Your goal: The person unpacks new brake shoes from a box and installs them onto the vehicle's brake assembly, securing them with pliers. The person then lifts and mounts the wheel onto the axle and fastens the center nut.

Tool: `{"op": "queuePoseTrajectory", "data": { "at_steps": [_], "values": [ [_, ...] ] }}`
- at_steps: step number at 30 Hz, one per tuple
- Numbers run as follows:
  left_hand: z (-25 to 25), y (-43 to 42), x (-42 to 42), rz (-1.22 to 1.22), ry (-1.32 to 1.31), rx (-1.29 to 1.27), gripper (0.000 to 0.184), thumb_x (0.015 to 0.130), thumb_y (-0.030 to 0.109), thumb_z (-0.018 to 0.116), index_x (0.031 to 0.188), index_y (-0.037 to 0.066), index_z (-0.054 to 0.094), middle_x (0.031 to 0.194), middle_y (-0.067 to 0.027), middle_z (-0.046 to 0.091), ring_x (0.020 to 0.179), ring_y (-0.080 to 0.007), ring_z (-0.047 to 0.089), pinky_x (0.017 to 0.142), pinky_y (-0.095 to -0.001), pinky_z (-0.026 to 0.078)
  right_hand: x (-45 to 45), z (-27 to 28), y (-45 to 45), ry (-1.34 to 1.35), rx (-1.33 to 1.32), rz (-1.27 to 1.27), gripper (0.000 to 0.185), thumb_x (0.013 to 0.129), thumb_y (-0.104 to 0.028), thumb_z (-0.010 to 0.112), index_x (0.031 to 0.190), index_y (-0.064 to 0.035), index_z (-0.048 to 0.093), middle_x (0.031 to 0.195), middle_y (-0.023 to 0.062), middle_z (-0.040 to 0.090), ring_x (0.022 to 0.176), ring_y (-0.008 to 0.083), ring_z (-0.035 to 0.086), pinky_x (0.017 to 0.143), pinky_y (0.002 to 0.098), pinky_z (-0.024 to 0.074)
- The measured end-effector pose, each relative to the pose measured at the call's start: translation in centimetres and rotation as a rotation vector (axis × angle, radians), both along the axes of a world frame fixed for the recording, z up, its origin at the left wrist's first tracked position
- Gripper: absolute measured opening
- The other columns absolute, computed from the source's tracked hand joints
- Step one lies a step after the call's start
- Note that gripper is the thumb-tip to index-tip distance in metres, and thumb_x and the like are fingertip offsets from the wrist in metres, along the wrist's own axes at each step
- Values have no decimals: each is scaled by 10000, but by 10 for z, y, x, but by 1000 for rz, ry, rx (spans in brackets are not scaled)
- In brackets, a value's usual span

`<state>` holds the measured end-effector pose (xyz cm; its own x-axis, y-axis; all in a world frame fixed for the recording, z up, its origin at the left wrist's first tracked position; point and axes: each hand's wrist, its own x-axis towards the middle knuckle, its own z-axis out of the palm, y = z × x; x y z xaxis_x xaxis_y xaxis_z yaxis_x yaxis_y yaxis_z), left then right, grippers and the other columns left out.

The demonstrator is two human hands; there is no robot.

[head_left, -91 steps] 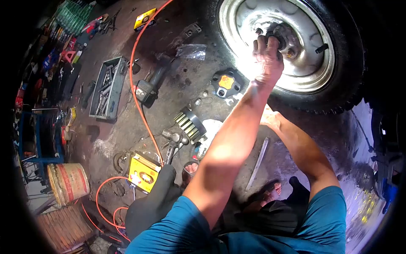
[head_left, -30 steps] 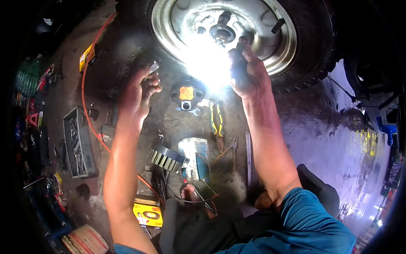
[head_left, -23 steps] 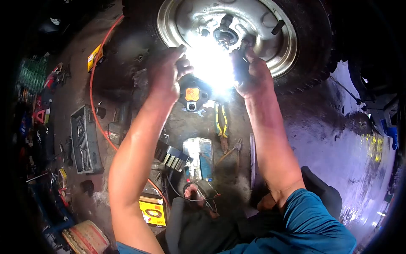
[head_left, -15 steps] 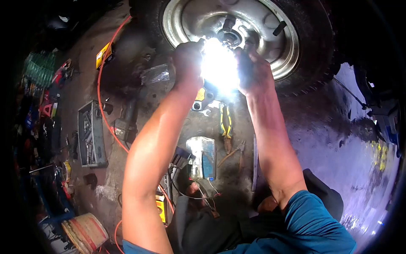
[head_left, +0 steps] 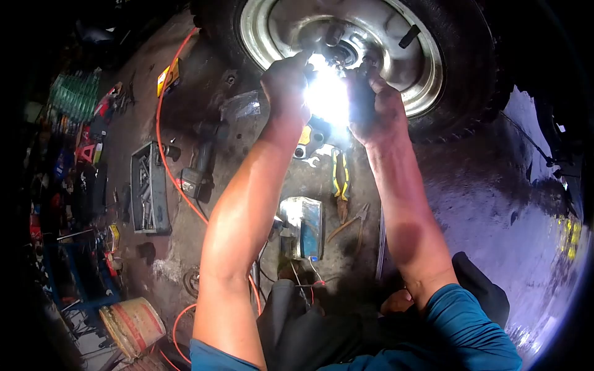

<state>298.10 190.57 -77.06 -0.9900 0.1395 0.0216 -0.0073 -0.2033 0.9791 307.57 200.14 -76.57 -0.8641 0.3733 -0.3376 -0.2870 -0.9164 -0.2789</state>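
Observation:
A wheel with a silvery steel rim and a dark tyre fills the top of the view. Close to its hub, a white glare blots out whatever lies between my hands. My left hand, on the glare's left edge, has its fingers curled in; what they hold is hidden. On the other side my right hand is closed around something dark, too shadowed to name. Below the glare lie an open-ended spanner and yellow-and-black handled pliers.
An orange hose runs down the floor at the left, past a grey tray of metal parts. A blue-and-silver box and cutting pliers lie nearer me. A bucket stands at lower left.
The whole view has shifted slightly, floor items appearing further right. My left hand sits a little further right in view; both hands remain at the hub beside the glare.

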Motion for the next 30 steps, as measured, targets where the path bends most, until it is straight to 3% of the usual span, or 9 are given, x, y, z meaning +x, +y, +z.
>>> {"op": "queuePoseTrajectory", "data": {
  "at_steps": [2, 4, 13, 14, 17, 20, 23, 26, 30],
  "values": [
    [-7, -1, -3, 1, 92, -82, 349, 818, 267, 730, 601, 35, 587, 570, -19, 561, 461, -128, 516, 485, -266, 429, -3, -12, 3, -22, -58, -28, 310, 956, -127, 556, 1181, 76, 489, 874, 103, 583, 744, 145, 603, 686, 202, 568],
    [-7, 4, 1, 110, 241, -279, 248, 852, 225, 685, 714, 34, 606, 656, -18, 583, 535, -113, 516, 523, -262, 439, -10, -38, 10, -172, 757, -32, 299, 957, -127, 552, 1152, 91, 489, 865, 116, 579, 739, 164, 607, 682, 221, 578],
    [-46, -1, -40, 393, 1387, -668, 67, 756, 69, 643, 816, 88, 667, 765, -66, 646, 690, -181, 614, 607, -306, 483, -24, -55, 37, 123, -250, 153, 308, 1012, -148, 386, 1185, 104, 424, 921, 177, 577, 660, 197, 606, 581, 247, 581],
    [-32, 1, -32, 449, 1466, -777, 21, 730, 85, 652, 745, 97, 644, 717, -66, 620, 665, -214, 591, 596, -364, 473, -12, -60, 30, 642, 52, 271, 438, 710, 9, 624, 1145, -19, 583, 962, 102, 658, 838, 194, 646, 573, 260, 537],
    [-59, 2, -53, 277, 1006, -480, 49, 692, 118, 661, 718, 99, 623, 694, -67, 606, 657, -239, 585, 601, -375, 478, -12, -71, 34, 768, 71, 310, 543, 559, 63, 590, 1097, -1, 609, 945, 96, 669, 848, 192, 647, 633, 232, 536],
    [-39, -7, -35, 372, 1389, -831, 61, 715, 62, 633, 674, 90, 599, 654, -50, 576, 621, -205, 561, 581, -334, 469, -21, -73, 33, 545, -50, 136, 398, 718, -32, 663, 1107, 16, 592, 1024, 104, 655, 916, 206, 645, 768, 281, 566],
    [0, 12, -5, 317, 906, -1739, 64, 771, 25, 603, 741, 76, 581, 713, -54, 570, 645, -170, 533, 594, -289, 460, -9, -33, 19, 352, -10, 138, 433, 831, -169, 666, 1195, 23, 531, 1130, 129, 620, 1007, 258, 623, 840, 347, 560],
    [-52, 14, -29, -135, 612, 398, 138, 813, 99, 635, 921, 56, 561, 854, -84, 589, 703, -153, 533, 616, -269, 465, -1, -19, 15, 214, 88, 189, 582, 883, -308, 651, 1308, 28, 437, 1237, 160, 564, 1089, 301, 589, 884, 399, 544],
    [-73, 9, -49, -14, 736, 19, 328, 791, 253, 672, 1003, 33, 553, 909, -108, 617, 749, -207, 613, 621, -295, 501, -11, -53, 22, 225, -15, 86, 358, 1001, -201, 398, 1270, 34, 412, 1028, 186, 576, 797, 233, 617, 662, 304, 587]
  ]
}}
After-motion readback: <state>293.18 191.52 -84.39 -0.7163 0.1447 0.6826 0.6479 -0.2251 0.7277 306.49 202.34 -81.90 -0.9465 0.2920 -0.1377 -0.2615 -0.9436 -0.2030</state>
